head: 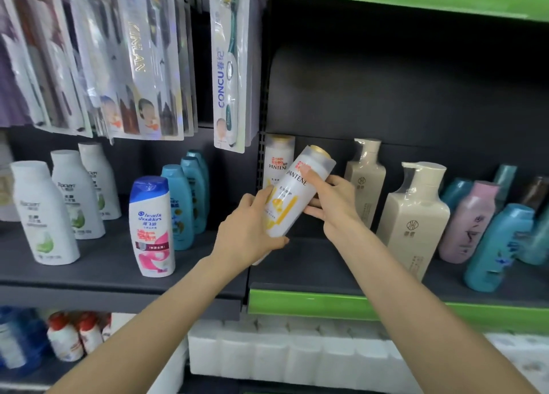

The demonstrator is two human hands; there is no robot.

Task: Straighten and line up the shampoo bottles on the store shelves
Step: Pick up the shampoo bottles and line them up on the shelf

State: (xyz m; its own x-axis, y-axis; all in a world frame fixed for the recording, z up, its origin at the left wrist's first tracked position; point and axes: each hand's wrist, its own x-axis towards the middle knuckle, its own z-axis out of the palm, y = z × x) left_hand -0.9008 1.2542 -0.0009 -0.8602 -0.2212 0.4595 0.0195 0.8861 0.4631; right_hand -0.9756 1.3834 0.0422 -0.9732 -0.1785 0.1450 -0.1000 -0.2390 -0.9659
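Above the dark shelf (312, 270) with the green front strip, both hands hold one white bottle (292, 197) with a gold cap and yellow label, tilted so its cap leans up and to the right, clear of the shelf. The left hand (252, 230) wraps its fingers round the lower part of that bottle from the left. The right hand (329, 203) grips the upper part from the right, thumb lying across the label. Just behind the held bottle a second bottle (277, 162) of the same kind stands upright at the back. To the right of the held bottle stand two cream pump bottles (413, 221), then a pink bottle (466, 224) and a teal bottle (499, 245). To its left, on the neighbouring shelf, a white and pink bottle (151, 227) with a blue cap stands near the front edge.
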